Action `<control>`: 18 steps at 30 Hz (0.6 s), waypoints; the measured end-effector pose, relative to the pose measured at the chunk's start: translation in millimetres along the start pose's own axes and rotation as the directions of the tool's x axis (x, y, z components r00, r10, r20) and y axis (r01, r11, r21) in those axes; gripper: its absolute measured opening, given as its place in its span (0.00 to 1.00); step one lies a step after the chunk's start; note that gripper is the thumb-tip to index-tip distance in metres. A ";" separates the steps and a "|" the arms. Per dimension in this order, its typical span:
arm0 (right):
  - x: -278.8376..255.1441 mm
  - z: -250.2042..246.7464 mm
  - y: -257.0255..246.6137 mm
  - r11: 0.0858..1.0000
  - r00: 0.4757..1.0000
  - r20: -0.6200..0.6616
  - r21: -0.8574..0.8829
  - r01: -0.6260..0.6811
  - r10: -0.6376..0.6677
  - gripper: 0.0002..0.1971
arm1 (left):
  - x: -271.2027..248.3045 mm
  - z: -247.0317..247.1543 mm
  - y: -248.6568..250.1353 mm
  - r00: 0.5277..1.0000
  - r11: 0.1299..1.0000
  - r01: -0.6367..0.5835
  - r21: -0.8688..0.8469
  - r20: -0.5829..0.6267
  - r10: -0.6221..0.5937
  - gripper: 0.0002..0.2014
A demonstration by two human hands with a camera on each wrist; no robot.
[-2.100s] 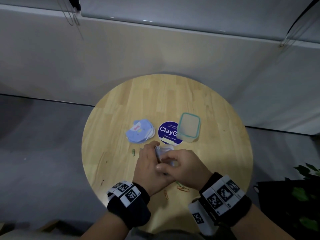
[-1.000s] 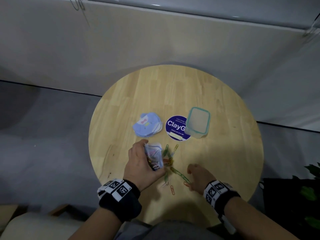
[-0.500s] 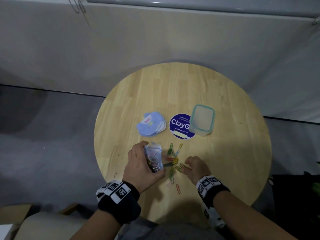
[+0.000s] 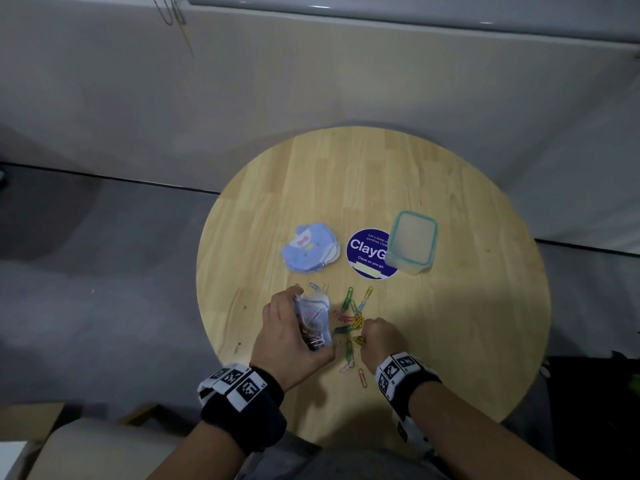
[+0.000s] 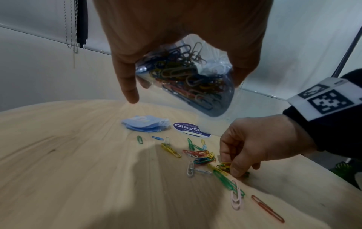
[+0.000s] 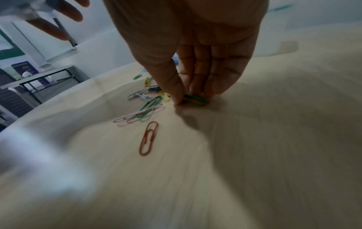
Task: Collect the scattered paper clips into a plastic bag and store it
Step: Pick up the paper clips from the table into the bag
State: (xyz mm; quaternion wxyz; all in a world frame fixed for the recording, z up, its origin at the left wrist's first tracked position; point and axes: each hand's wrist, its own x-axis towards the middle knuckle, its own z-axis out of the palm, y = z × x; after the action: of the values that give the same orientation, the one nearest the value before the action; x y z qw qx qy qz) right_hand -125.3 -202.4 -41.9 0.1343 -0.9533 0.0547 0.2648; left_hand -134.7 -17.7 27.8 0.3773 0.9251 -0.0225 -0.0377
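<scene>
The left hand (image 4: 289, 336) has its grip clamped round the plastic bag (image 5: 188, 77) of clips, held above the table (image 4: 450, 341), while the right hand (image 4: 379, 341) pinches a few paper clips (image 6: 195, 99) from the loose scatter — thin and flat, they could slip free or get flicked aside. An orange clip (image 4: 362, 377) lies nearest the table's front edge, so a careless sweep might send it off — the wood to the right is open.

Bare table (image 4: 467, 341) right of clips (image 4: 349, 320); container (image 4: 412, 242), seemingly lidded, beyond.
</scene>
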 end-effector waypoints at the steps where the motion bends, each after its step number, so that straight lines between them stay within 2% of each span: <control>1: -0.6 0.3 -0.7 1.000 1.000 0.003 -0.019 0.005 -0.005 0.11 | 0.1 0.2 0.5 1.000 1.000 -0.003 0.003 -0.001 0.003 0.44; 6: -0.6 -4.1 -2.5 0.999 0.999 0.015 -0.015 0.032 -0.032 0.11 | -0.4 0.8 3.6 1.000 1.000 -0.003 -0.008 0.002 0.003 0.44; 10: 0.9 -4.9 -2.5 0.995 0.999 -0.005 0.090 -0.035 0.036 0.13 | -1.7 2.1 3.1 1.000 1.000 -0.008 0.001 0.006 0.008 0.44; 14: 1.6 -3.6 -1.8 1.000 0.999 0.042 0.016 -0.021 0.021 0.12 | -3.5 4.6 1.9 1.000 1.000 -0.010 0.009 0.009 0.010 0.44; 18: 1.4 0.0 -1.3 0.998 0.999 0.033 -0.067 0.014 -0.011 0.12 | -3.8 7.8 3.0 1.000 1.000 -0.011 0.014 0.018 0.010 0.43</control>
State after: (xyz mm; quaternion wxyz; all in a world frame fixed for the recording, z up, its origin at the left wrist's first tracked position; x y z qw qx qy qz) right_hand -123.9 -201.2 -42.2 0.1046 -0.9531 0.0376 0.2814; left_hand -139.2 -25.1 24.5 0.3707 0.9272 -0.0310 -0.0438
